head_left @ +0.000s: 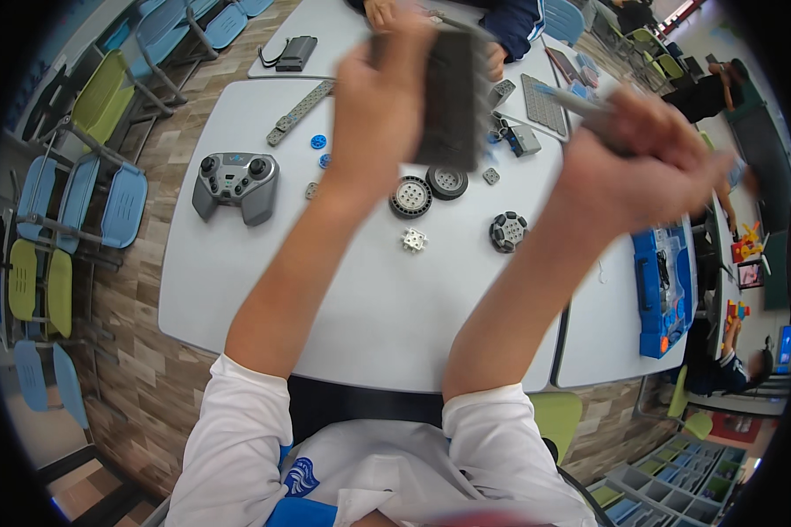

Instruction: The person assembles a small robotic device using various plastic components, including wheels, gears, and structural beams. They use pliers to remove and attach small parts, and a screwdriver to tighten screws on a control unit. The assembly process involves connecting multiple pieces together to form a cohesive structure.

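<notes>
Raised over the white table (360,325), my left hand (382,110) grips a dark, boxy rectangular block (453,105) with grey edges. Motion smears it, so its exact kind is unclear. My right hand (628,171), also blurred, is closed round a grey rod-like tool (580,105) with a bluish tip pointing toward the block. The two are apart. Below the block lie a black-rimmed wheel (410,197), a second wheel (448,182) and a white connector piece (414,240). A roller wheel (508,232) sits near my right forearm.
A grey game controller (235,189) lies at the left, near a grey beam (299,114) and small blue wheels (318,140). A grey motor (525,140) and perforated plate (543,104) are beyond. Another person's hand (497,61) shows across the table. A blue case (664,290) stands right.
</notes>
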A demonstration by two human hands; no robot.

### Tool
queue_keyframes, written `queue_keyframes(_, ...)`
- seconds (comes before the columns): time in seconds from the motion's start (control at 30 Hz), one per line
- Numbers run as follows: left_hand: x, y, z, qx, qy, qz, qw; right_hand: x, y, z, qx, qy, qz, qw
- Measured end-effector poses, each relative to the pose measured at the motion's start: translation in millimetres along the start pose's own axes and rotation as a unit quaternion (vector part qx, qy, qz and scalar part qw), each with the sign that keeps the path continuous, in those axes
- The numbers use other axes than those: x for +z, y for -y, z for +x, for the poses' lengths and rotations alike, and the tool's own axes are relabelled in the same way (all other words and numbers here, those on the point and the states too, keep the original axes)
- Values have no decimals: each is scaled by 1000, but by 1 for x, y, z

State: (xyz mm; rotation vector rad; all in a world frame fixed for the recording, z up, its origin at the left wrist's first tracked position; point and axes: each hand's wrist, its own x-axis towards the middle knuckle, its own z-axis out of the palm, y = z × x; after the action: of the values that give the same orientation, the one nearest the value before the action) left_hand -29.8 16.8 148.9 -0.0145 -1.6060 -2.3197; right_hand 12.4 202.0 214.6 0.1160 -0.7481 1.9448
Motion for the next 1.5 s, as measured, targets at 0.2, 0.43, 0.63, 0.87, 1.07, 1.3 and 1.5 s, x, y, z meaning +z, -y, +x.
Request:
queue_keyframes(0.2, -42, -28, 22, -15, 26, 9, 1000, -29, 70, 42, 1, 68, 233, 970)
queue_keyframes(0.43, -14, -15, -4, -73, 271, -45, 959, -25, -29, 17, 199, 131, 200, 950)
queue_keyframes(0.63, -7, -8, -5, -66, 308, 50, 948, -5, -53, -5, 257, 95, 167, 947)
queue_keyframes(0.87, -10, 9, -4, -162, 263, -16, 951, -8, -79, -17, 264, 166, 169, 935)
queue_keyframes(1.07, -31, 44, 30, -157, 234, 53, 958, -13, -92, -8, 259, 155, 170, 938)
queue_keyframes(1.3, -60, 78, 141, -191, 134, 495, 837, -28, -79, 18, 210, 138, 196, 948)
queue_keyframes(1.5, -61, 121, 180, -209, 194, 567, 773, -30, -69, 22, 170, 123, 172, 962)
